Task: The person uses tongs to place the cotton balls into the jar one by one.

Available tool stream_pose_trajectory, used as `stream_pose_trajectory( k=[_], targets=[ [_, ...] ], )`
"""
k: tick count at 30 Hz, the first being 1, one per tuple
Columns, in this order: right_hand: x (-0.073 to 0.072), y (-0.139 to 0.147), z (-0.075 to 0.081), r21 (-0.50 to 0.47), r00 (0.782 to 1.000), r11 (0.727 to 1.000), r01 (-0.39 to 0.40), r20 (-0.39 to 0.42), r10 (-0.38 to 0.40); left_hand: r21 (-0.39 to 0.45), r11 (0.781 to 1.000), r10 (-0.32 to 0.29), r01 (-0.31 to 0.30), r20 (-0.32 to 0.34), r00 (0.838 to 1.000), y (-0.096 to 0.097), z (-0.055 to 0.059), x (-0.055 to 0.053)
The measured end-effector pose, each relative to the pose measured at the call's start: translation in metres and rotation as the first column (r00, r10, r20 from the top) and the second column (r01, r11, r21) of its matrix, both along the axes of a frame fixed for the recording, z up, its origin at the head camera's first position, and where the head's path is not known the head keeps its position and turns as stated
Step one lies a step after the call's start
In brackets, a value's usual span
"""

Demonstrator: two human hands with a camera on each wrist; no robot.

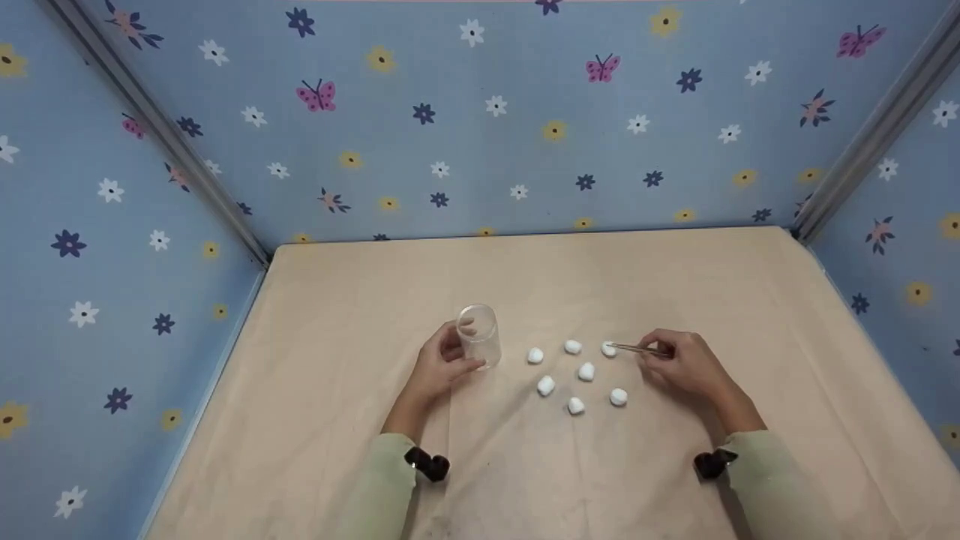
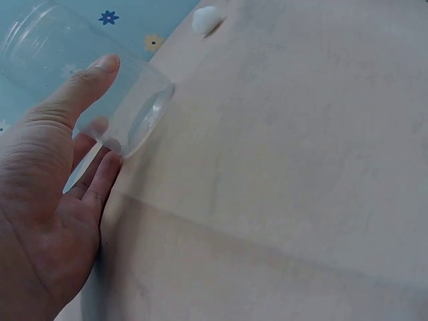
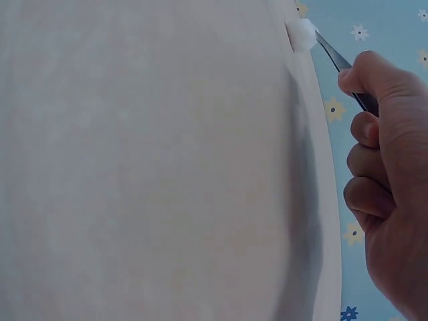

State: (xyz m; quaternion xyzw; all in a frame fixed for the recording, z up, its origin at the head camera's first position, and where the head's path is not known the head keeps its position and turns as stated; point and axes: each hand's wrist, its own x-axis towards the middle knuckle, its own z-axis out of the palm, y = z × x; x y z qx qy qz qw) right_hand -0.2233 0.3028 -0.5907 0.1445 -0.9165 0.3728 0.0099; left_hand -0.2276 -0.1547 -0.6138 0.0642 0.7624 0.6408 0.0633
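Note:
My left hand [image 1: 442, 361] holds a clear plastic cup [image 1: 486, 346] upright on the table, thumb on the near side and fingers curled round behind it. In the left wrist view the cup [image 2: 127, 87] shows nothing inside. My right hand [image 1: 686, 364] pinches metal tweezers [image 1: 637, 349] between thumb and fingers. The tweezers' tips are right at a white cotton ball [image 1: 608, 349], the rightmost of the back ones. In the right wrist view that cotton ball [image 3: 302, 35] sits at the tips, close over the cloth.
Several more cotton balls lie scattered between the hands, among them a cotton ball [image 1: 535, 355] nearest the cup and a cotton ball [image 1: 618, 397] at the front right. A beige cloth [image 1: 360, 300] covers the table. Blue flowered panels [image 1: 517, 150] stand round its back and sides.

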Motion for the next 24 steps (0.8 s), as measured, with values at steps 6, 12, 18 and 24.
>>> stream_pose_trajectory(
  k=[6, 12, 18, 24],
  targets=[
    [-0.0003, -0.0002, -0.0002, 0.013, 1.000, 1.000, 0.005, 0.003, -0.005, 0.000, 1.000, 0.011, -0.011, 0.007, 1.000, 0.0008, -0.0001, 0.0002],
    [0.0002, 0.0000, 0.0001, 0.021, 1.000, 1.000, -0.003, -0.007, 0.003, -0.008, 1.000, 0.015, -0.015, 0.004, 1.000, 0.0006, 0.0001, 0.0011],
    [-0.0001, 0.0011, 0.0027, 0.021, 1.000, 1.000, -0.013, -0.018, 0.014, -0.006, 1.000, 0.008, -0.008, 0.003, 1.000, 0.0001, 0.0003, 0.0013],
    [-0.0015, 0.0014, 0.0085, 0.014, 1.000, 1.000, 0.006, -0.017, -0.005, -0.012, 1.000, 0.006, -0.005, 0.005, 1.000, 0.0000, 0.0005, 0.0016]
  ],
)
